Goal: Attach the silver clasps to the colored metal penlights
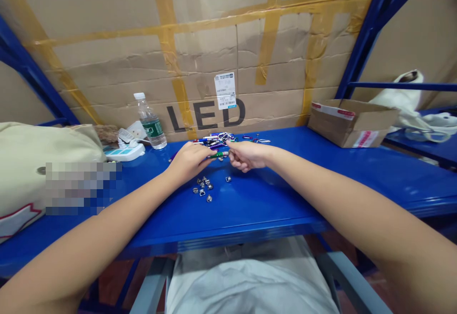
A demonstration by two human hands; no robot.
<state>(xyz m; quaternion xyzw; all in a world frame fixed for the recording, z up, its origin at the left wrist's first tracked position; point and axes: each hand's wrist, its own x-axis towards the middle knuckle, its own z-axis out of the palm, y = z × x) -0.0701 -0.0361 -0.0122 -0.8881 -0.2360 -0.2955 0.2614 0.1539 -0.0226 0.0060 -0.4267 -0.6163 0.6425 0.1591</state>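
Observation:
A slim green metallic cylinder (216, 154) with a silver end runs level between my two hands, just above the blue tabletop. My left hand (189, 161) is closed around its left part, with the fingers bent over it. My right hand (248, 155) pinches the silver end, its other fingers curled in; the very tip is hidden. Behind my hands lies a pile of shiny blue, purple and silver pieces (222, 137), some with wire clips. Closer to me, several small silver metal parts (203, 185) lie scattered, with one such part (228, 179) apart to the right.
A clear water bottle (153, 124) and a white power strip (124, 152) stand at the back left, beside a cream bag (46, 152). An open cardboard box (348, 122) sits at the right. A large taped carton (200, 61) walls off the back.

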